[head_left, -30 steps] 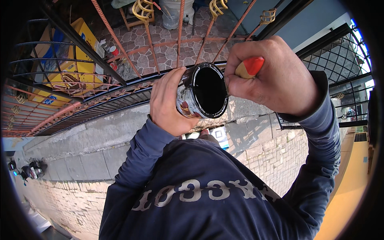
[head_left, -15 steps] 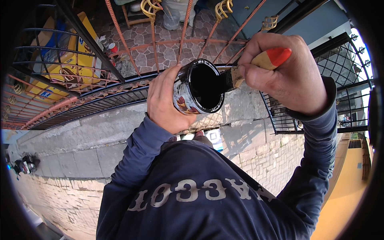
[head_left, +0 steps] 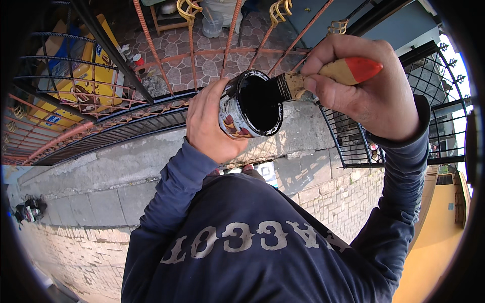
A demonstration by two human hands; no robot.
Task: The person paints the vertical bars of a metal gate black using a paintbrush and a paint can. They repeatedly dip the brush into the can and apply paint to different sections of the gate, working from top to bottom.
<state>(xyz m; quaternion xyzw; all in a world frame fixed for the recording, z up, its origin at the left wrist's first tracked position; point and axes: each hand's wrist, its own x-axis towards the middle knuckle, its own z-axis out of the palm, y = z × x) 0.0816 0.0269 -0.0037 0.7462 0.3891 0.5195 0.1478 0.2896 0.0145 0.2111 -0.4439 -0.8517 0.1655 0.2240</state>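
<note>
My left hand (head_left: 209, 118) is wrapped round the outside of a paint can (head_left: 233, 122), which tilts so its mouth shows. The inside looks black, and dark paint smears its rim. Between the thumb and fingers of my right hand (head_left: 366, 88) is a paintbrush (head_left: 343, 72) with a bare wooden handle and a red end. Its black-coated bristles point left, reaching over the right side of the can's mouth. Where the bristle tips end is hard to make out against the dark paint.
Just ahead stands a metal fence (head_left: 222, 53) with reddish bars and gold twisted ornaments. A black lattice gate (head_left: 348, 134) is to the right. Behind the fence lie yellow boxes (head_left: 98, 65) and a clear plastic container (head_left: 212, 26). A concrete ledge (head_left: 116, 156) runs below.
My right hand has moved slightly right, and the brush has turned more level, with more of its bristles showing above the can's rim. My left hand holds the can nearly still.
</note>
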